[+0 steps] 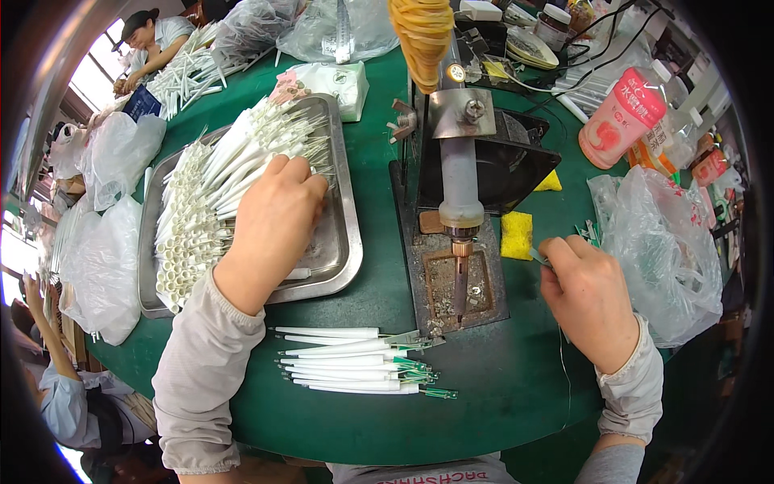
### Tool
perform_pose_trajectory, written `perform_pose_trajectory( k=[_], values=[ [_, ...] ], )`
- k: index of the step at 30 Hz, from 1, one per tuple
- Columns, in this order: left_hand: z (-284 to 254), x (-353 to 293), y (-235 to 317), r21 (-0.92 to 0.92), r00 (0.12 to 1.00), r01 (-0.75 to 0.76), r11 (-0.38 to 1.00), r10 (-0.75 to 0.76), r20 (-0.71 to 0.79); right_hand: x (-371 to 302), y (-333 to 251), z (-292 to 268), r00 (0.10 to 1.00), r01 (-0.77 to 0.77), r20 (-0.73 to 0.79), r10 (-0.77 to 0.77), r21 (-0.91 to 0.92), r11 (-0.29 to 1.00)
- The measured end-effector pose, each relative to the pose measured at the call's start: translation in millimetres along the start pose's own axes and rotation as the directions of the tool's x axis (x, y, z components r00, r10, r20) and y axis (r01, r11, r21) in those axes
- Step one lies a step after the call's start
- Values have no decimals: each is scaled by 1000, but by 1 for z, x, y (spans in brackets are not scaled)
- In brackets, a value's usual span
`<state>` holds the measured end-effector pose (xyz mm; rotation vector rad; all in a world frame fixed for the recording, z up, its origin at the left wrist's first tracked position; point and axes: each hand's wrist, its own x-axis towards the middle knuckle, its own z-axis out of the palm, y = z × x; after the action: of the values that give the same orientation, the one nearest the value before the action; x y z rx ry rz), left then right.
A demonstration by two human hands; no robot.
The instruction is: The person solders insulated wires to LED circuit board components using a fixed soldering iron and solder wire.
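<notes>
My left hand (pixel 278 218) is over a metal tray (pixel 351 242) heaped with white plastic tubes (pixel 234 161) that have thin wire ends. Its fingers curl down into the pile, and their tips are hidden. My right hand (pixel 587 290) is closed in a pinch on a small flat grey-green strip (pixel 538 256), right of the soldering iron. Below that hand hangs a thin wire (pixel 566 371). The soldering iron (pixel 461 274) is clamped upright, tip down, over a small stained metal base (pixel 488 310). Nearer me lies a row of white tubes (pixel 347 363) with green circuit boards at their right ends.
Yellow sponges (pixel 516 235) lie beside the iron's stand, with a black fan-like housing (pixel 516 153) behind. At right are a plastic bag (pixel 665 250) and a pink-labelled bottle (pixel 621 117). Plastic bags (pixel 105 266) line the left edge. A co-worker (pixel 157 44) sits at far left.
</notes>
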<state>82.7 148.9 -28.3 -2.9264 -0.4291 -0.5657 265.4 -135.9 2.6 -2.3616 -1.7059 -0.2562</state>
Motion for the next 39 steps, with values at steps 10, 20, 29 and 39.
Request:
perform_pose_trajectory(
  k=[10, 20, 29, 39],
  values=[
    [-4, -1, 4, -68, 999, 41, 997, -40, 22, -1, -17, -7, 992, 120, -65, -107, 258, 958],
    [-69, -17, 39, -486, 997, 57, 872, -74, -17, -2, -31, -15, 963, 18, 152, -220, 784, 620],
    [-97, -43, 89, -833, 962, 138, 537, 129, 242, -9, -41, -3, 858, -362, 450, -248, 871, 331],
    [-71, -52, 103, -842, 949, 235, 486, 72, 306, -11, -39, 6, 756, -634, 599, -263, 770, -72]
  ],
)
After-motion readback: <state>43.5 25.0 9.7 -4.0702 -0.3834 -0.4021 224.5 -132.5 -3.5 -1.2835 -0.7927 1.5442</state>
